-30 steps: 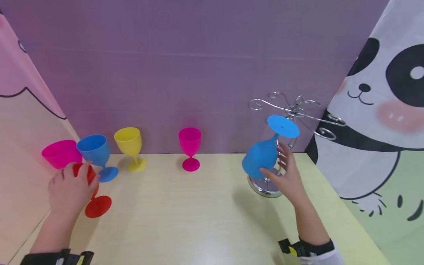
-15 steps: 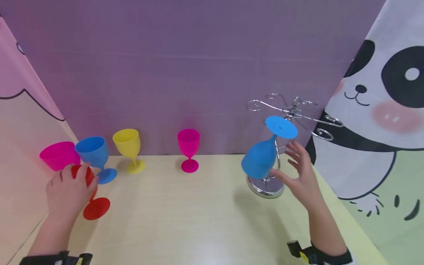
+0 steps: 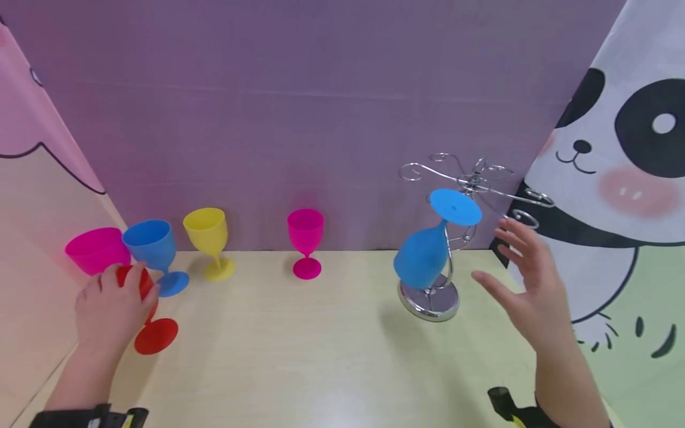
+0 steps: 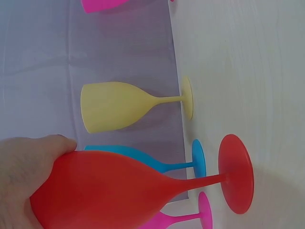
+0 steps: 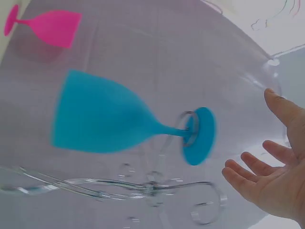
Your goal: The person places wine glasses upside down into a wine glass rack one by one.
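At the left, my left hand [image 3: 109, 309] grips the bowl of a red goblet [image 4: 109, 186]; the goblet's round foot points down toward the table. A blue goblet [image 3: 423, 255] hangs upside down from a curled arm of the chrome stemware rack [image 3: 430, 302], its foot on top and its bowl tilted to the left. My right hand [image 3: 535, 282] is held to the right of the rack, apart from the hanging goblet. Its fingers are spread and nothing is in them, as the right wrist view also shows.
Upright along the back of the table [image 3: 299, 362] stand a second blue goblet [image 3: 152, 244], a yellow goblet [image 3: 207, 232] and a magenta goblet [image 3: 306, 232]. Another magenta goblet [image 3: 99, 249] is partly hidden behind my left hand. A purple backdrop [image 3: 321, 119] rises directly behind.
My right hand has come off the hanging blue goblet and moved right, its fingers spreading. The goblet stays on the rack. My left hand keeps its grip on the red goblet.
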`<state>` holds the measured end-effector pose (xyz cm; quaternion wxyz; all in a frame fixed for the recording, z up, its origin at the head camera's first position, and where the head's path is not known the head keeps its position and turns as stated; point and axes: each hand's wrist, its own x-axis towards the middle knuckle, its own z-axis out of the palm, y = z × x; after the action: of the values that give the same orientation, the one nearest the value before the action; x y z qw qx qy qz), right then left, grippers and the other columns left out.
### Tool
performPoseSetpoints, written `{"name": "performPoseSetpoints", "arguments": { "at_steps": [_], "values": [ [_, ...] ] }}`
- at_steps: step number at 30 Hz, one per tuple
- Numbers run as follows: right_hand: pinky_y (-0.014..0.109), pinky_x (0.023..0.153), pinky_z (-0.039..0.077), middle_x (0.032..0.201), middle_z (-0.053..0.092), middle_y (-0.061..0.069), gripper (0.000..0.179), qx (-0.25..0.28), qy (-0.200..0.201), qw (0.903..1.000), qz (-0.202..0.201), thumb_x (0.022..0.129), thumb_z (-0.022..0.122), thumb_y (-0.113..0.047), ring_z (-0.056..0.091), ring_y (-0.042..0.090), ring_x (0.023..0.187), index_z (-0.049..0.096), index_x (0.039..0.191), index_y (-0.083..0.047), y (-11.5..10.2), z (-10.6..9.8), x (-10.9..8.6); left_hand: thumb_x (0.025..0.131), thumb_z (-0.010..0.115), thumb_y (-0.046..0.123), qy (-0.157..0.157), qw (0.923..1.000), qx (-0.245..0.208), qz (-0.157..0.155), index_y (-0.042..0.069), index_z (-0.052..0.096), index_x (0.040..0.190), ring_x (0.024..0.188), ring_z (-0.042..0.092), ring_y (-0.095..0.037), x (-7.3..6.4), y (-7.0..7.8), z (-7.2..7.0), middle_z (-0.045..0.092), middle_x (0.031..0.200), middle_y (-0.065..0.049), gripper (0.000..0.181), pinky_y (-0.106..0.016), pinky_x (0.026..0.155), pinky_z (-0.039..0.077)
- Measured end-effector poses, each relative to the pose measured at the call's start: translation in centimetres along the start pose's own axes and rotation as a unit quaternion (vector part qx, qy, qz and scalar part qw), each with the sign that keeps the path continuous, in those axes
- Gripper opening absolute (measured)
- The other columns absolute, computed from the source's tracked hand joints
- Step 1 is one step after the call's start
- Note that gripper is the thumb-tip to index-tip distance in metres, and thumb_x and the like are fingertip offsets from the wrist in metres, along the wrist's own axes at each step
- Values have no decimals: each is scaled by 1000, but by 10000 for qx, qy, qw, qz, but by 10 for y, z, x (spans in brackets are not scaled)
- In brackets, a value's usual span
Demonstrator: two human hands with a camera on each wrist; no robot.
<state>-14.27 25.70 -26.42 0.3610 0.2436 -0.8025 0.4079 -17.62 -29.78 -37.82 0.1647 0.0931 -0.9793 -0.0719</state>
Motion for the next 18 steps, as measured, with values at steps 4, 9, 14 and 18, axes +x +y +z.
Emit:
{"name": "performPoseSetpoints", "arguments": {
  "at_steps": [4, 9, 14, 18],
  "values": [
    [8, 103, 37, 143, 46, -7, 78, -413, -50, 9991, 19, 77, 78, -3, 46, 2, 129, 39, 144, -4, -16, -15, 18, 82, 73, 21, 7, 10000, 3, 32, -4, 33, 139, 115, 31, -62, 1, 0, -1, 28, 129, -41, 74, -75, 91, 36],
    [2, 100, 33, 145, 44, 1, 80, -1097, -413, 9925, 358, 80, 77, -5, 42, -8, 126, 37, 148, -19, -23, -30, 44, 83, 73, 21, -20, 10000, -5, 31, -4, 32, 139, 115, 31, -63, 1, 1, -2, 29, 129, -41, 73, -74, 90, 37],
    [-1, 97, 31, 149, 39, 7, 76, -1434, -870, 9840, 597, 85, 74, -13, 40, -5, 130, 35, 149, -25, -19, -43, 76, 83, 73, 22, -85, 10000, 20, 39, -4, 32, 139, 115, 30, -63, 1, 1, -5, 28, 129, -41, 74, -75, 90, 36],
    [7, 105, 33, 150, 39, 12, 72, -1687, -1169, 9761, 710, 88, 71, -18, 42, 21, 135, 35, 149, -19, -16, -52, 107, 83, 72, 23, -113, 9999, 17, 56, -4, 32, 139, 115, 30, -63, 1, 2, -5, 28, 128, -42, 73, -75, 90, 35]
  ]
}}
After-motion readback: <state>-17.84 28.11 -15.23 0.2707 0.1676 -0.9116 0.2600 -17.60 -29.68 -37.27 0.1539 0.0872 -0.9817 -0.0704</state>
